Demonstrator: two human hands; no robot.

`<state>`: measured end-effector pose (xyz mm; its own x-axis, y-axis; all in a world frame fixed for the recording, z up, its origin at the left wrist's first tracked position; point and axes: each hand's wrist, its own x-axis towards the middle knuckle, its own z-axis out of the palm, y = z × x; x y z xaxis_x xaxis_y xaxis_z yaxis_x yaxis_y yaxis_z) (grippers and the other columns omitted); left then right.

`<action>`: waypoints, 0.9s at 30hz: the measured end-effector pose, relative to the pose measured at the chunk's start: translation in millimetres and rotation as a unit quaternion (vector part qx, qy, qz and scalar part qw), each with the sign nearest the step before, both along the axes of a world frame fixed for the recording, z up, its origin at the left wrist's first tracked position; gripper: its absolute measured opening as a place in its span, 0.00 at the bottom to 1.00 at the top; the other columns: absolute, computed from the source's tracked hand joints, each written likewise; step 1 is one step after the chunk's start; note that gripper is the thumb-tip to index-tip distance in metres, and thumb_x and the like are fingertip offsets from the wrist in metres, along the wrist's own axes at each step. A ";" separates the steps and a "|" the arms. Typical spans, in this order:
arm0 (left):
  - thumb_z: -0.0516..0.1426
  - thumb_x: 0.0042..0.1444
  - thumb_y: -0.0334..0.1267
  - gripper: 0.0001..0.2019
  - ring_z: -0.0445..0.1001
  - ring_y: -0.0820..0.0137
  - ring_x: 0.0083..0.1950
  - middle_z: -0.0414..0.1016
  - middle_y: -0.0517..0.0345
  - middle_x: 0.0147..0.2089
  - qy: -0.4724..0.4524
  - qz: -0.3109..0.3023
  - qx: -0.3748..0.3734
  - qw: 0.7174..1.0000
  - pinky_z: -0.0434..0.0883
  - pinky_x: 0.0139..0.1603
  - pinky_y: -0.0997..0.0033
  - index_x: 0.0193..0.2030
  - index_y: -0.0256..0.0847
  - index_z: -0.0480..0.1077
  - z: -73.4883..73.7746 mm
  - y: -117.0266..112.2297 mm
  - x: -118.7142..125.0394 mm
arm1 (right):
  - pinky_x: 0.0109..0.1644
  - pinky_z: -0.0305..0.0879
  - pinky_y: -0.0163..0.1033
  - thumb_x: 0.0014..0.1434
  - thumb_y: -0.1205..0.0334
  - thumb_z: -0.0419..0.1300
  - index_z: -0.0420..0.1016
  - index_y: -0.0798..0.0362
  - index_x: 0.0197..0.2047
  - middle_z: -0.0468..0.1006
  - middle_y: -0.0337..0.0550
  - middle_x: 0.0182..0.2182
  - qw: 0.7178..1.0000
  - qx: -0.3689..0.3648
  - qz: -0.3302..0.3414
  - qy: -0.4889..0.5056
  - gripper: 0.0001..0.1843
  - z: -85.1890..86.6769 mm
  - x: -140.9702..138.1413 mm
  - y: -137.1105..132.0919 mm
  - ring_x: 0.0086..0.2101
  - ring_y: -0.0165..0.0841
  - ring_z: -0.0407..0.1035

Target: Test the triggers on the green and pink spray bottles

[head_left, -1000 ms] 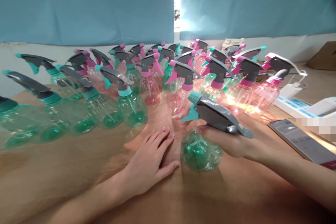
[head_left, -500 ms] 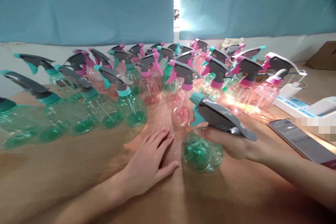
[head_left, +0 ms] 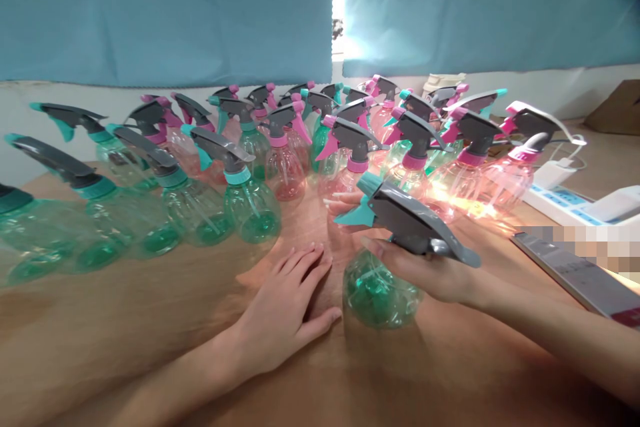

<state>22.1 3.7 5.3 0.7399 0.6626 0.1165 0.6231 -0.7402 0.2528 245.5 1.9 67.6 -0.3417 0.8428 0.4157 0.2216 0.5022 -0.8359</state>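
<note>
A green spray bottle [head_left: 383, 293] with a grey and turquoise trigger head stands upright on the table, directly in front of me. Around its neck is my right hand [head_left: 430, 273], with the thumb on the near side and the fingers stretched out straight behind the turquoise trigger. The trigger head hides part of that hand. My left hand [head_left: 285, 307] lies flat on the table to the left of this bottle, fingers spread and holding nothing. Beyond the hands stand a green spray bottle [head_left: 250, 210] and a pink spray bottle [head_left: 285, 173].
Several more green and pink spray bottles fill the back, including a green one [head_left: 195, 210] at left and a pink one [head_left: 505, 177] at right. A phone [head_left: 575, 280] and a white power strip [head_left: 560, 197] lie at right. Blue curtains [head_left: 165, 13] hang behind the wooden table [head_left: 150, 327].
My right hand's fingers have loosened from around the bottle's neck and stretched out to the left. The bottle's head has shifted slightly left. My left hand stays put.
</note>
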 end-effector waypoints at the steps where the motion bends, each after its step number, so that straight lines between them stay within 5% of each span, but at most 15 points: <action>1: 0.54 0.65 0.53 0.31 0.56 0.51 0.70 0.58 0.40 0.70 0.002 -0.001 0.001 1.000 0.56 0.67 0.44 0.67 0.34 0.58 0.3 0.2 0.3 | 0.48 0.74 0.44 0.60 0.67 0.54 0.72 0.46 0.55 0.81 0.38 0.31 1.000 0.001 -0.003 -0.004 0.20 -1.5 0.7 -0.1 0.39 0.36 0.77; 11: 0.53 0.65 0.54 0.31 0.57 0.51 0.70 0.58 0.42 0.70 0.000 0.000 0.001 1.000 0.57 0.67 0.44 0.67 0.37 0.58 0.7 0.0 -0.9 | 0.47 0.74 0.45 0.60 0.68 0.55 0.69 0.44 0.60 0.82 0.40 0.39 1.000 -0.003 0.016 0.007 0.25 4.4 2.2 0.2 0.34 0.34 0.77; 21: 0.53 0.65 0.54 0.32 0.56 0.51 0.70 0.58 0.40 0.70 0.003 0.000 0.001 1.000 0.56 0.67 0.44 0.67 0.33 0.59 0.0 -0.5 -1.0 | 0.36 0.75 0.41 0.62 0.66 0.55 0.66 0.43 0.64 0.76 0.34 0.22 1.000 -0.001 0.006 -0.024 0.27 3.5 5.2 -1.8 0.26 0.34 0.74; 27: 0.54 0.65 0.54 0.32 0.57 0.51 0.70 0.59 0.42 0.70 -0.003 0.002 -0.002 1.000 0.57 0.67 0.44 0.68 0.35 0.58 -0.4 -0.1 -1.1 | 0.44 0.76 0.43 0.56 0.69 0.56 0.69 0.46 0.60 0.80 0.39 0.32 0.999 -0.031 0.009 0.033 0.28 7.8 -1.3 -2.3 0.34 0.35 0.77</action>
